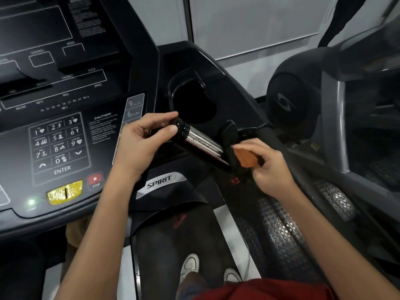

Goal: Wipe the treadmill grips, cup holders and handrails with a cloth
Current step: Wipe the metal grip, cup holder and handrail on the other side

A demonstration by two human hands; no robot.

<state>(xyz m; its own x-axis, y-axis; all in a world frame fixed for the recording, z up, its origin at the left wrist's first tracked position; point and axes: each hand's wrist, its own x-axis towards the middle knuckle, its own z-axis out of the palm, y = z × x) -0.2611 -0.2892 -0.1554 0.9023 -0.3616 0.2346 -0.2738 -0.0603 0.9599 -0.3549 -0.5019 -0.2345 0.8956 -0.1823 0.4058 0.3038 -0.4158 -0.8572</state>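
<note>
- Left hand (138, 144) pinches the black end cap of the grip (201, 141).
- Right hand (268, 167) pinches orange cloth (246, 158), folded, at the grip's lower end, near cup holder (192, 100).
- Cloth looks soft, light; grip rigid, likely slick: wrap cloth around it.

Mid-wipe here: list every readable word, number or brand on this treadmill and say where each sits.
"SPIRIT": silver badge.
"ENTER": keypad, bottom row.
"0" to "9": keypad digits.
"STOP": under the red button.
"CAUTION!": heading beside the keypad; the print beneath is too blurred.
"SPEED", "PACE", "INCLINE": display labels.
"9", "6": side keys.
Upper panel text: too blurred.
</note>
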